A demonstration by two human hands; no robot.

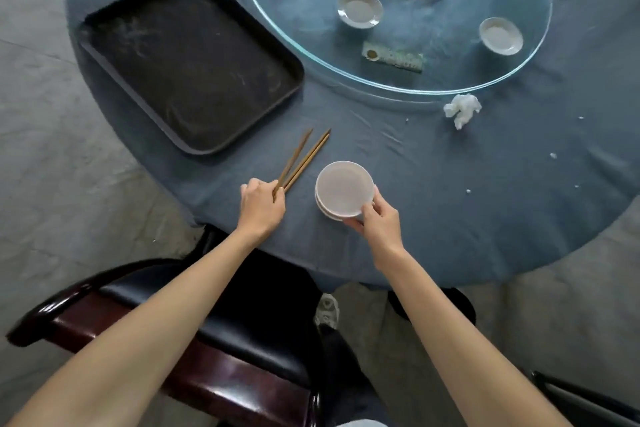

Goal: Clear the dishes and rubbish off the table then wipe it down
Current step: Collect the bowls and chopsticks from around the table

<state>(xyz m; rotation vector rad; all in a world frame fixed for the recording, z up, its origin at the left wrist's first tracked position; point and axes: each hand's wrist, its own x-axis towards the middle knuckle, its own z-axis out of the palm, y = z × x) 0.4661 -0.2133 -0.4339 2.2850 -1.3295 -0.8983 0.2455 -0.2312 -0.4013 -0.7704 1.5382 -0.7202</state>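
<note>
Now, left hand (pixel 262 200): curled round the near ends of the chopsticks (pixel 300 160).
Right hand (pixel 379 216): pinching the near rim of the stacked plates (pixel 344 190) by the table (pixel 450 184) edge.
Handling: plates stiff, smooth, breakable; support underneath. Chopsticks light, prone to roll.
Tray (pixel 187 59): just beyond, left.

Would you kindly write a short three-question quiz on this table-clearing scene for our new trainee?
1. True or false: the black tray already holds dishes.
2. What does the left hand grip?
3. The right hand holds: A) the crumpled tissue B) the stacked white plates C) a small saucer on the glass turntable.

Key:
1. False; it holds no dishes.
2. The wooden chopsticks.
3. B.
</note>
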